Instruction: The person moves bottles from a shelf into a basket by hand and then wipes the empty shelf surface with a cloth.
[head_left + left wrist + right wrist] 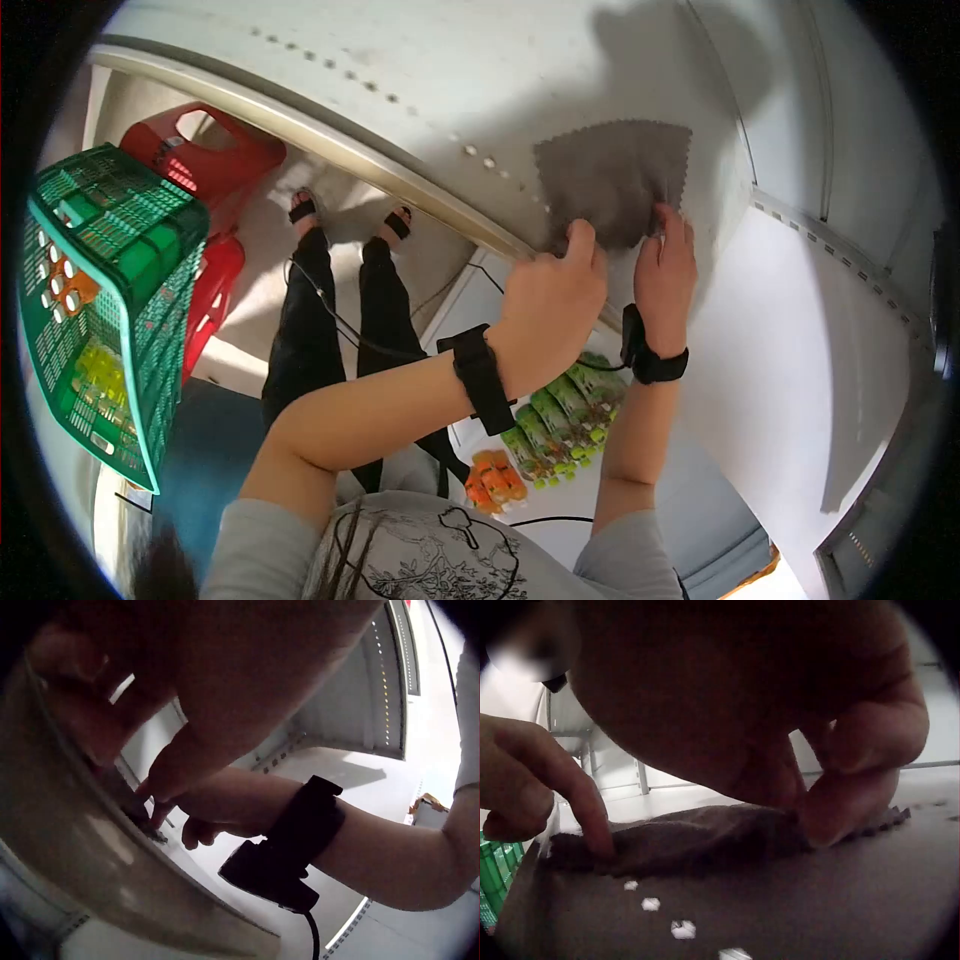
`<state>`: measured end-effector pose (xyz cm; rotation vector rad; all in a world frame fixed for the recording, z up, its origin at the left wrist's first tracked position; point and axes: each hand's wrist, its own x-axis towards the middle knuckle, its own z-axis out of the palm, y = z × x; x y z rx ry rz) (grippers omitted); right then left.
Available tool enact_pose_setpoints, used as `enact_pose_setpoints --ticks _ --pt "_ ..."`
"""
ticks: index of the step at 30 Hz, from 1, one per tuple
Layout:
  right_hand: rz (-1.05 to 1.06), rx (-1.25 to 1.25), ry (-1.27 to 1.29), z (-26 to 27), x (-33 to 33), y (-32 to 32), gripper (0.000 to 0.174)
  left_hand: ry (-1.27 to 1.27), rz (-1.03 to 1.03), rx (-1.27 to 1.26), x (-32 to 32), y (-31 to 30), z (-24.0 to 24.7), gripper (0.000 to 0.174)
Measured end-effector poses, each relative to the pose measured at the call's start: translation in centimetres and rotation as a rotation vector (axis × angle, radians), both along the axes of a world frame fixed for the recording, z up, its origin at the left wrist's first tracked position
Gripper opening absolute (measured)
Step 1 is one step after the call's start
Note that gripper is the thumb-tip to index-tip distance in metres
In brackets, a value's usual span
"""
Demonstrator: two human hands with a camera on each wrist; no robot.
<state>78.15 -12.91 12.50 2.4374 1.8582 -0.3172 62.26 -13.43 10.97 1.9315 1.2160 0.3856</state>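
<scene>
A grey cloth [625, 165] with zigzag edges lies rumpled on a white shelf [480, 70]. My left hand [550, 310] is at its near left corner; in the right wrist view that hand's index finger [585, 802] presses down on the cloth while the other fingers curl under. My right hand [667, 280] pinches the cloth near its right edge. From the right wrist, its thumb and fingers [840, 810] meet on the dark fabric [705, 840]. The left wrist view is dark, and the left hand hides most of the cloth there.
A green basket [125, 290] with white-capped bottles stands at the left, near a red basket [255, 155]. Several green packs [545, 430] and orange packs [495, 480] lie below my arms. The shelf has a raised front edge [330, 135] and a row of holes.
</scene>
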Motion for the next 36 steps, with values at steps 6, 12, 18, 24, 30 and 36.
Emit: enact_pose_setpoints --ticks 6,12,18,24,30,36 --pt "-0.166 -0.006 -0.025 0.4 3.7 -6.0 0.032 0.062 -0.171 0.124 4.3 -2.7 0.2 0.030" --pt "-0.384 -0.071 -0.053 0.9 5.3 -9.0 0.032 0.042 -0.318 0.131 7.7 -5.0 0.0 0.031" --pt "-0.435 -0.078 0.010 1.1 7.2 -11.4 0.033 0.099 -0.440 0.119 8.9 -5.1 1.0 0.033" --pt "-0.432 -0.022 0.023 1.2 8.1 -10.1 0.034 0.189 -0.416 0.148 10.0 -3.2 1.5 0.040" --pt "-0.407 0.000 0.034 0.4 11.1 -7.3 0.033 0.229 -0.419 0.096 11.6 -0.8 1.8 0.034" --pt "-0.404 0.011 0.020 0.1 13.5 -3.6 0.033 0.245 -0.463 0.108 14.0 2.5 1.6 0.032"
